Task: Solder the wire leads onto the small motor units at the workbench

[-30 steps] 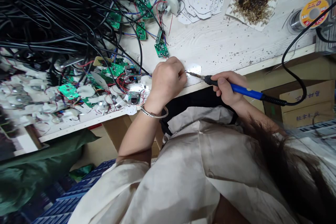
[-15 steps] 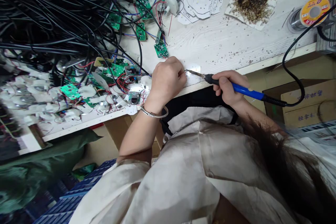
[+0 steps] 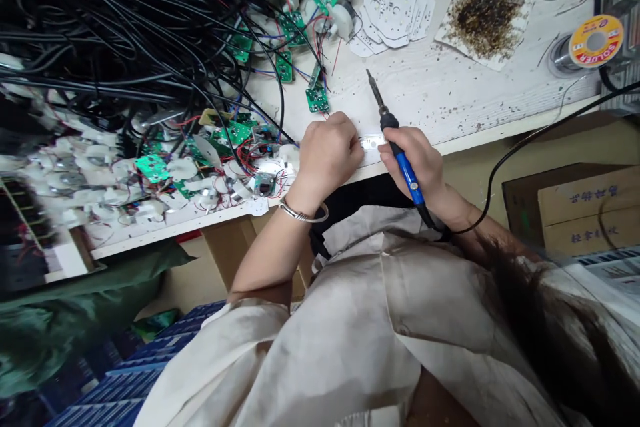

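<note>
My right hand [image 3: 413,163] is shut on a blue-handled soldering iron [image 3: 404,163], whose bare metal tip [image 3: 373,85] points up the bench, well away from the board. My left hand [image 3: 330,157], with a metal bangle [image 3: 300,215] on its wrist, grips the edge of a small white LED circuit board [image 3: 373,142]. The board lies on the bench's front edge between my hands. A green circuit board [image 3: 317,100] with wires sits just beyond my left fingers.
Black cables [image 3: 125,33] and wired green boards crowd the bench's left side. White LED boards [image 3: 393,7], paper with solder debris [image 3: 485,13] and a solder spool [image 3: 595,41] lie beyond. A cardboard box [image 3: 585,210] stands below right.
The soldering iron has lifted off the white board. Its tip has swung from pointing at the board to pointing up the bench, and its handle now stands steeper. My left hand stays in place.
</note>
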`<state>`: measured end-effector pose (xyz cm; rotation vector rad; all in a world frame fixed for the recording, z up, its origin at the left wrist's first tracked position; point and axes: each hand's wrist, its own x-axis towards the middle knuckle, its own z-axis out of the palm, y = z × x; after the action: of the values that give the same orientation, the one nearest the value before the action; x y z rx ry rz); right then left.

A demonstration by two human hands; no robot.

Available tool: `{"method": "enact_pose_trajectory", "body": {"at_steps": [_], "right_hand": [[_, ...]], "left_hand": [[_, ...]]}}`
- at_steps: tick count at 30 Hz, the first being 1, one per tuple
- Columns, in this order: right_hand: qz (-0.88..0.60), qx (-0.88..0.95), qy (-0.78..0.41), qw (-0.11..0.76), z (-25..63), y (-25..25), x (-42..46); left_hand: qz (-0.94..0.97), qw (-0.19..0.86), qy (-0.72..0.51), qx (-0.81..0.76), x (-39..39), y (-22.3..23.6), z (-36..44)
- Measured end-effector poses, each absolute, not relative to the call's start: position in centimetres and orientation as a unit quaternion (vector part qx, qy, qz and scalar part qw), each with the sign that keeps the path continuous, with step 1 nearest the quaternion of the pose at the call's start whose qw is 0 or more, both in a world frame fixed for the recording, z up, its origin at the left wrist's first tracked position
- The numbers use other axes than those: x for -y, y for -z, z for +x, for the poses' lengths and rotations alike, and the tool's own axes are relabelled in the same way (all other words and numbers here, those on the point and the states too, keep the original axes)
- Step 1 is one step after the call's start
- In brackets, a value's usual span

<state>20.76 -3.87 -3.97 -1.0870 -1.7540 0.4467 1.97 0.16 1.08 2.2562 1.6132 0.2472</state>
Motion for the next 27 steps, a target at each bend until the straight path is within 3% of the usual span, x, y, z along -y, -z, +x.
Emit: {"method": "enact_pose_trajectory", "body": {"at_steps": [4,9,16,23,27], "right_hand": [[-0.438,0.751,-0.136,0.474,21.3,4.5,3.5],[-0.427,0.775,-0.093,0.456,22.2,3.3,4.1],[-0.399,0.767,-0.015,0.502,22.6,5.2,3.0],[-0.41,0.769,0.003,0.491,23.8,7.3,3.2],[-0.451,0.758,-0.008,0.472,24.1,8.1,3.1]], "left_hand": [[0.796,0.18,-0.109,-0.568,1.1,-2.3,0.9],[0.733,0.091,-0.277,-0.614,3.1,-4.2,-7.2],[0.379,-0.067,-0.282,-0.879,6.4,-5.1,-25.1],[0.312,-0.032,-0.184,-0.932,5.1,-3.7,-32.6],[0.314,0.043,-0.14,-0.938,2.2,-2.7,-35.5]]}}
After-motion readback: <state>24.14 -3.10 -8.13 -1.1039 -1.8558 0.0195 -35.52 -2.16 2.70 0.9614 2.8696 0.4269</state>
